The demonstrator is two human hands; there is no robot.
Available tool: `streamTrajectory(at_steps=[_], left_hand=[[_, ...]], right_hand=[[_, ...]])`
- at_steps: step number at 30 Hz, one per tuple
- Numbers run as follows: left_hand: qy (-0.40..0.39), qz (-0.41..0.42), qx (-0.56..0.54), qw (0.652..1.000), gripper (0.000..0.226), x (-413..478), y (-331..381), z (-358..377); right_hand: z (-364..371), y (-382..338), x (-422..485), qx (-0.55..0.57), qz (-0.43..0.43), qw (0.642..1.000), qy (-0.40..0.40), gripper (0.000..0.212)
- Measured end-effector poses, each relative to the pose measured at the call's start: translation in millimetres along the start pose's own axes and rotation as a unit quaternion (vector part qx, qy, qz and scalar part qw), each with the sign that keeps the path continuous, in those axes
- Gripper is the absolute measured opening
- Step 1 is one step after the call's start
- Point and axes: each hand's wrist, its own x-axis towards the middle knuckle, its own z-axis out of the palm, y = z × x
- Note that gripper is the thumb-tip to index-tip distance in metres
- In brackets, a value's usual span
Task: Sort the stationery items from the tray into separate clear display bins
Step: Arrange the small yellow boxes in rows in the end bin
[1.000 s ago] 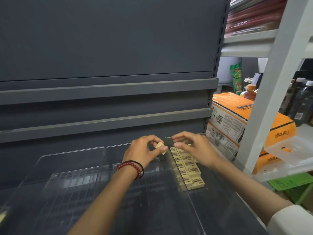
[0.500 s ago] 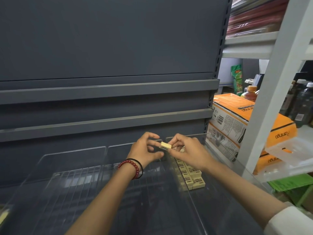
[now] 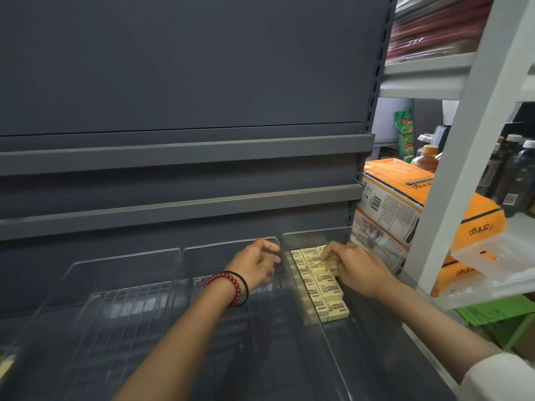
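Cream erasers with black print lie in two rows inside the rightmost clear bin. One eraser rests tilted on top of the rows near the back. My right hand reaches into this bin, its fingertips closed on another eraser at the back of the stack. My left hand, with a red bead bracelet and a black band on its wrist, hovers beside the bin's left wall over the middle bin. Its fingers are loosely curled and nothing shows in them. No tray is in view.
A third clear bin sits at the left, all on a dark grey shelf with rails behind. To the right are orange cartons, a white shelf post, bottles and a clear plastic box.
The eraser pinched between both hands has gone down into the right bin with my right hand. My left hand has let go and drawn slightly left.
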Motion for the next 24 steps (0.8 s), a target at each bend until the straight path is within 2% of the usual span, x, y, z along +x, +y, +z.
streamTrajectory(at_steps=[2, 4, 5, 7, 9, 12, 15, 18, 21, 24], left_hand=[[-0.01, -0.01, -0.02, 1.0, 0.015, -4, 3, 0], [-0.001, 0.005, 0.027, 1.0, 0.022, -5, 6, 0], [0.013, 0.018, 0.061, 0.998, 0.025, -4, 7, -1], [0.041, 0.041, 0.113, 0.992, 0.028, -2, 8, -2], [0.051, 0.037, 0.13, 0.99, 0.03, 0, 6, -3], [0.047, 0.031, 0.137, 0.989, 0.029, 1, 4, -4], [0.045, 0.026, 0.139, 0.989, 0.025, -1, 5, -3], [0.044, 0.011, 0.143, 0.989, 0.022, -1, 5, -4], [0.032, 0.017, 0.143, 0.989, 0.015, -2, 3, -6], [0.029, 0.031, 0.129, 0.991, 0.017, -4, 3, -7]], right_hand=[[3, 9, 3, 0.055, 0.003, 0.998, -0.013, 0.035], [2, 9, 1, 0.094, -0.014, 0.994, -0.047, 0.03], [2, 8, -1, 0.1, -0.029, 0.993, -0.062, 0.035], [4, 6, -3, 0.087, -0.051, 0.992, -0.069, 0.043], [5, 4, -4, 0.076, -0.062, 0.994, -0.057, 0.042], [3, 1, -2, 0.037, -0.032, 0.999, -0.023, 0.032], [-3, -4, -3, 0.049, -0.034, 0.998, 0.003, 0.04], [-4, -4, -4, 0.106, -0.071, 0.991, -0.042, 0.04], [0, -4, -5, 0.082, -0.11, 0.988, -0.075, 0.042], [3, -6, -2, 0.061, -0.096, 0.992, -0.063, 0.033]])
